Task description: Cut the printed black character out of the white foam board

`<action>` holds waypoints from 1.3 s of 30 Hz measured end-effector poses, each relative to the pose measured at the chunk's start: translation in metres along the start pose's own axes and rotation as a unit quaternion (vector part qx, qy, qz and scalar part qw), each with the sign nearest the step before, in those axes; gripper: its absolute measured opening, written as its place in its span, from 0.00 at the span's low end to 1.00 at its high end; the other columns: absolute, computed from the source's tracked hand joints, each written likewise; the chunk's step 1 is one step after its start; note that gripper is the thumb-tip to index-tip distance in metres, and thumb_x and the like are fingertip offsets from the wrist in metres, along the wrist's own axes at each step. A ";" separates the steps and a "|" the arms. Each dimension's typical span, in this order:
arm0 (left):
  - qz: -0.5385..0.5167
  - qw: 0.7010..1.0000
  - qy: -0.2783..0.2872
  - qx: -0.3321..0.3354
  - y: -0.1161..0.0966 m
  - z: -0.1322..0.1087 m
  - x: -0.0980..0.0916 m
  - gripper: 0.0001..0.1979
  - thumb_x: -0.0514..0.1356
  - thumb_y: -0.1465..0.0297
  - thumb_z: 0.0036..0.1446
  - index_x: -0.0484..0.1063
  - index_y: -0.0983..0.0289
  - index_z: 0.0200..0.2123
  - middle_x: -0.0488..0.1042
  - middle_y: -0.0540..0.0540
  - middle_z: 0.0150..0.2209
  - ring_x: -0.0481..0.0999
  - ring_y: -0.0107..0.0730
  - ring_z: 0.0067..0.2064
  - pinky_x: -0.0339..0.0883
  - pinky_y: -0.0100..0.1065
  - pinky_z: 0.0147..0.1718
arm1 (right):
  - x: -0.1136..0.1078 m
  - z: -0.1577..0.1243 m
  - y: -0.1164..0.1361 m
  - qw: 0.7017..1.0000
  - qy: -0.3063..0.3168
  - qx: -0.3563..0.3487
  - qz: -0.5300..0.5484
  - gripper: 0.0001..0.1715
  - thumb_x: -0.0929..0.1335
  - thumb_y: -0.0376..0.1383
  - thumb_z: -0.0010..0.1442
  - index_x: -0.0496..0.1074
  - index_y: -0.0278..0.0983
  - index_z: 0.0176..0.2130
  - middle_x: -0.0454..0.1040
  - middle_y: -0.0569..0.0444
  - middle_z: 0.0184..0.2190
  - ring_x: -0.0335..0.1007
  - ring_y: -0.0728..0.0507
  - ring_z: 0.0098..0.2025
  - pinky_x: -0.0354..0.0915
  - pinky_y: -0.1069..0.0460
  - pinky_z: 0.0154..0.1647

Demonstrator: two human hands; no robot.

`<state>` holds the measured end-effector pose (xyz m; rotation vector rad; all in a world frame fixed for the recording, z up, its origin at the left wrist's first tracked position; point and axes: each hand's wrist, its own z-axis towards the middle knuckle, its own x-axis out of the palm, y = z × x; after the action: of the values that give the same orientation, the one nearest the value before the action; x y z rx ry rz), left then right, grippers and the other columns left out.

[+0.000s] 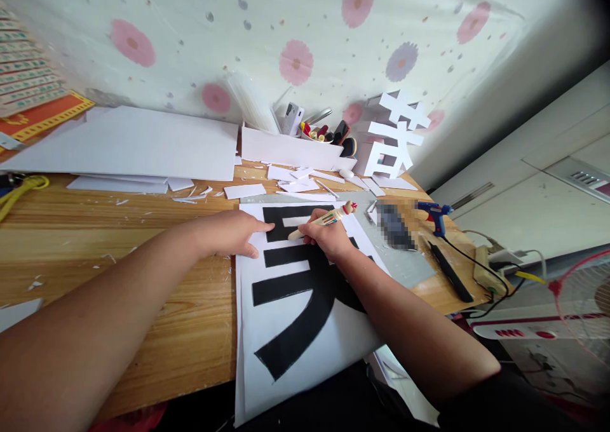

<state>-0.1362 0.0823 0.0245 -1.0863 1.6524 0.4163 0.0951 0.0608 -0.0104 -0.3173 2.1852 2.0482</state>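
A white sheet of paper (286, 381) printed with a large black character (295, 317) lies at the table's front edge, partly overhanging it. My right hand (328, 235) grips a cream multicolour pen (332, 216) with a small figure on top; its tip meets the paper near the upper strokes of the character. My left hand (241, 234) rests at the sheet's upper left edge, fingers spread, the index fingertip on the black stroke. My right hand and forearm cover part of the character's right side. Beneath the paper shows a grey cutting mat (414, 276).
White foam boards (166, 140) lie at the back left. Offcuts (295, 181) litter the table behind the paper. A white box (290, 147) holds pens and tools. Cut-out white characters (393, 133) stand at back right. A blue glue gun (436, 216) and power strip (488, 270) lie right.
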 end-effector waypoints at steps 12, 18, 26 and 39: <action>0.003 1.000 0.015 -0.022 -0.007 -0.003 -0.006 0.37 0.62 0.62 0.55 0.61 0.55 0.68 0.81 0.58 0.46 0.79 0.42 0.45 0.67 0.33 0.42 | -0.026 0.000 -0.007 0.999 -0.030 0.003 -0.028 0.14 0.71 0.37 0.44 0.61 0.40 0.20 0.67 0.61 0.13 0.58 0.51 0.17 0.54 0.54 0.19; 0.052 0.995 -0.002 -0.082 0.002 0.000 -0.002 0.43 0.64 0.53 0.52 0.60 0.59 0.69 0.71 0.68 0.62 0.73 0.60 0.58 0.65 0.47 0.53 | -0.029 0.001 -0.011 0.999 -0.038 -0.001 -0.008 0.14 0.72 0.37 0.44 0.61 0.40 0.20 0.66 0.61 0.13 0.60 0.51 0.17 0.54 0.55 0.19; 0.043 0.995 -0.002 -0.086 0.000 -0.001 -0.003 0.40 0.66 0.53 0.51 0.65 0.64 0.64 0.75 0.71 0.57 0.75 0.63 0.55 0.68 0.47 0.49 | -0.002 0.009 0.016 0.997 0.038 -0.010 0.059 0.13 0.73 0.39 0.42 0.64 0.39 0.21 0.68 0.60 0.13 0.63 0.51 0.16 0.57 0.56 0.18; 0.065 0.995 -0.016 -0.072 -0.002 -0.002 0.000 0.37 0.65 0.52 0.51 0.68 0.64 0.60 0.80 0.67 0.48 0.79 0.61 0.48 0.70 0.45 0.40 | 0.029 0.024 0.008 0.993 0.120 -0.001 0.020 0.14 0.73 0.36 0.41 0.63 0.39 0.21 0.68 0.62 0.12 0.59 0.52 0.16 0.54 0.58 0.17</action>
<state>-0.1358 0.0805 0.0258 -1.0760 1.6906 0.6426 0.0637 0.0829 -0.0112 -0.5513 2.3409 2.1306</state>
